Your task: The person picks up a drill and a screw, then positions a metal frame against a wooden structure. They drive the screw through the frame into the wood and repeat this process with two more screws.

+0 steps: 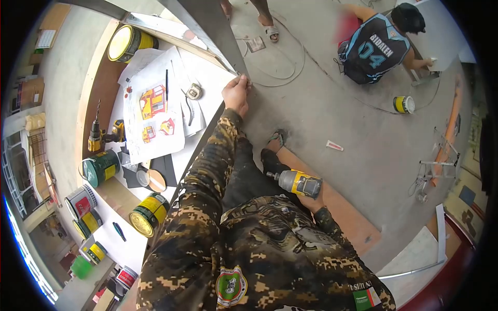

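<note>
My left hand (236, 96) is closed at the corner of a metal-edged frame (220, 49), beside the white tabletop (205, 67). Its fingertips are pinched together, and what they hold is too small to make out. Low at my right side, my right hand (315, 202) is wrapped round a yellow and grey power drill (301, 183), whose chuck points left. Printed sheets (155, 109) with red and yellow drawings lie on the table, with a tape measure (194, 92) and a black pen (167, 84) near them.
Paint cans (148, 214) and another drill (95, 136) stand on the left. A co-worker (376, 46) crouches at the upper right near a can (403, 104); another person's legs (263, 15) show at the top. A cable (306, 52), a tube (334, 145) and a brown board (332, 207) lie on the floor.
</note>
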{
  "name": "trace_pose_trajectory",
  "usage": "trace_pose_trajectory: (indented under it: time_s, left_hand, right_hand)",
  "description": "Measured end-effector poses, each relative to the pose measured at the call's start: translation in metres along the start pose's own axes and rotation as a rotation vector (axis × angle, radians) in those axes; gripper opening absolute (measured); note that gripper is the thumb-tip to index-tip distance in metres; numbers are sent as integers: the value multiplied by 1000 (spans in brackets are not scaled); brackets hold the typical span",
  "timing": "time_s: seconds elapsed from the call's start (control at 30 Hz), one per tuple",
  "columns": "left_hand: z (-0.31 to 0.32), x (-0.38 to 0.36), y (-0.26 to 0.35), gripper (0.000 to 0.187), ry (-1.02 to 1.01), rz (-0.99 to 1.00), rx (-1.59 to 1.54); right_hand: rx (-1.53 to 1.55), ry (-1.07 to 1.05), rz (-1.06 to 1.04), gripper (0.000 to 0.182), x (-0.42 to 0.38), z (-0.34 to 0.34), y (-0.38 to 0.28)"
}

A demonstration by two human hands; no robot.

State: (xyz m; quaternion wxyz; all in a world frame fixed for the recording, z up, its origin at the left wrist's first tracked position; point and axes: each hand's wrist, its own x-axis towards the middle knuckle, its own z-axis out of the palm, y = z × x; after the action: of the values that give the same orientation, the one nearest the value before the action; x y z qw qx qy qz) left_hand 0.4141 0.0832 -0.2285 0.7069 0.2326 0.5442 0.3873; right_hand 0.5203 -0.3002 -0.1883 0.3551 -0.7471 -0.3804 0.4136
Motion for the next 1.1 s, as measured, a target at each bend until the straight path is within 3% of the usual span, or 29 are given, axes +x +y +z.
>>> trace_pose_trajectory:
  time_s: [0.23,0.73,0.93,1.1]
  left_hand:
    - [5,16,9,13,48,68,63]
    - [11,20,8,13,105,127,94]
    - [11,22,6,14,94,119,25]
    - [18,16,13,13,122,71,-41]
  right_hand:
    - [41,92,-98,38,-10,-5,17]
    - [51,62,50,45,-3,-7,24]
    - [-56,64,-50,46,0,-6,20]
    - [37,31,78,42,3,-8,6]
